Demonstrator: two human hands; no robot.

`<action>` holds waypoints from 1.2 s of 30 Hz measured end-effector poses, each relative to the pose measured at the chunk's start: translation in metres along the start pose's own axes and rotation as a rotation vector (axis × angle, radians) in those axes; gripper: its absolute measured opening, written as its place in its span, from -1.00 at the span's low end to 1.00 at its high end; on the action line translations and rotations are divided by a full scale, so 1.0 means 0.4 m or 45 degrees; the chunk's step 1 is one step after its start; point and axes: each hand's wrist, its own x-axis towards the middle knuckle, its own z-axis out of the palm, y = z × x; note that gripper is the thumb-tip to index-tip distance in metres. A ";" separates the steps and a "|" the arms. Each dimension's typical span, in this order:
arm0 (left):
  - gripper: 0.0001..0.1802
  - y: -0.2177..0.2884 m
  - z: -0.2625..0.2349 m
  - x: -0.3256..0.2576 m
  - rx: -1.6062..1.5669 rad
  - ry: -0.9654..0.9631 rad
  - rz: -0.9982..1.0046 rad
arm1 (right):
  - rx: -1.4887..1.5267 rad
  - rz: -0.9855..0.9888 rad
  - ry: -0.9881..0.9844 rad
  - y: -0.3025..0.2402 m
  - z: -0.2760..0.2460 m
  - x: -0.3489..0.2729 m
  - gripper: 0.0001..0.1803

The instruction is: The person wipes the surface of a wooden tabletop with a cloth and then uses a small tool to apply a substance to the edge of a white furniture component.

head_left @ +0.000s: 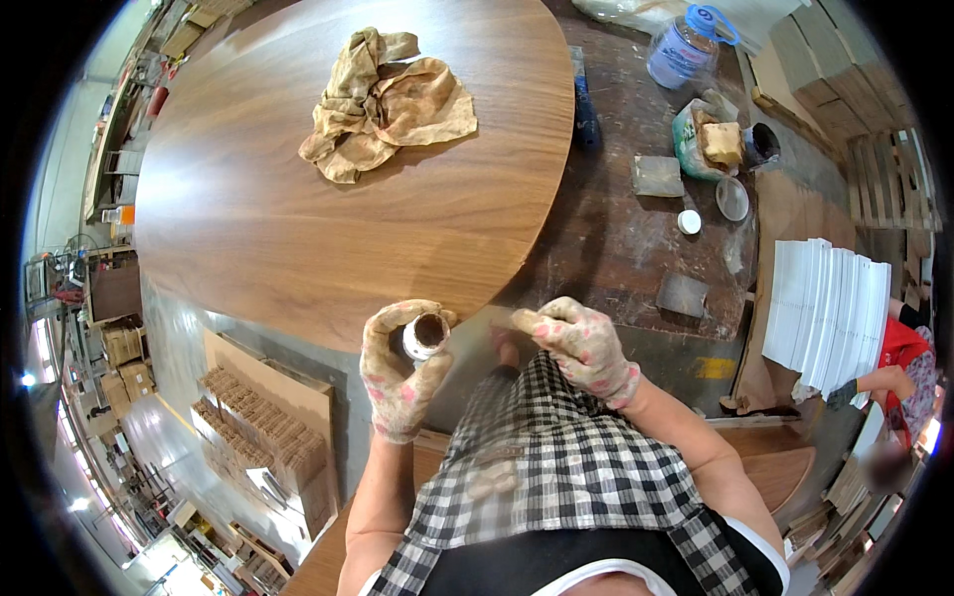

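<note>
My left hand (395, 392), in a stained glove with pink spots, is wrapped round a small white jar (425, 350). The jar's open mouth faces up and shows dark brown inside. To its right, my right hand (588, 356), gloved the same way, is closed with thumb and fingers pinched together; anything between them is too small to make out. Both hands are just off the near edge of a rounded wood-grain tabletop (248, 214). Toward its far side lies a crumpled, stained tan cloth (422, 104).
Right of the tabletop, a worn dark bench (616, 253) bears a water bottle (684, 52), a tub (693, 134) with a yellowish sponge (721, 144), a white cap (689, 222) and grey blocks (658, 177). White boards (825, 313) are stacked farther right, beside another person (899, 372).
</note>
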 end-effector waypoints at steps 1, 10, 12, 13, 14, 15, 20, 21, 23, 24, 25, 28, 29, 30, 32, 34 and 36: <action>-0.41 0.000 -0.001 0.000 0.012 -0.003 0.003 | 0.072 0.041 0.008 0.000 -0.007 -0.004 -0.49; -0.41 -0.011 -0.004 0.000 0.058 -0.014 0.072 | 0.046 0.053 0.215 0.044 -0.038 0.005 -0.60; -0.41 -0.010 -0.004 0.000 0.058 -0.015 0.065 | 0.111 0.064 0.211 0.044 -0.033 0.011 -0.61; -0.41 -0.008 -0.004 -0.001 0.057 -0.016 0.061 | 0.150 0.062 0.217 0.042 -0.030 0.013 -0.61; -0.41 -0.007 -0.004 -0.001 0.056 -0.017 0.056 | 0.189 0.060 0.221 0.040 -0.029 0.015 -0.62; -0.41 -0.006 -0.004 -0.002 0.071 -0.014 0.052 | 0.176 0.059 0.214 0.038 -0.028 0.015 -0.61; -0.41 -0.006 -0.002 -0.003 0.082 0.003 0.045 | 0.310 0.180 0.086 0.026 -0.027 0.008 -0.60; -0.41 -0.006 -0.002 -0.003 0.075 -0.003 0.046 | 0.301 0.143 0.080 0.025 -0.026 0.006 -0.59; -0.41 -0.007 -0.001 -0.004 0.043 0.000 0.041 | 0.308 0.074 0.065 0.027 -0.025 0.003 -0.59; -0.41 -0.007 -0.002 -0.004 0.069 -0.008 0.047 | 0.218 0.070 0.109 0.029 -0.025 0.002 -0.59; -0.41 -0.006 -0.002 -0.004 0.095 -0.016 0.052 | 0.217 0.057 0.122 0.032 -0.027 0.003 -0.58; -0.41 -0.006 -0.002 -0.003 0.067 -0.033 0.062 | 0.166 -0.022 0.199 0.046 -0.033 0.012 -0.55; -0.41 -0.007 -0.001 -0.003 0.034 -0.030 0.061 | 0.142 -0.001 0.199 0.050 -0.035 0.015 -0.55; -0.40 -0.007 -0.001 -0.003 0.029 -0.031 0.060 | 0.119 0.019 0.199 0.052 -0.036 0.017 -0.55; -0.40 -0.008 -0.001 -0.004 -0.001 -0.023 0.054 | 0.127 0.040 0.218 0.052 -0.037 0.020 -0.52; -0.40 -0.009 -0.001 -0.004 0.022 -0.023 0.056 | -0.028 -0.014 0.212 0.049 -0.040 0.019 -0.49; -0.39 -0.010 -0.003 -0.004 0.041 -0.022 0.055 | -0.089 -0.015 0.189 0.047 -0.043 0.017 -0.47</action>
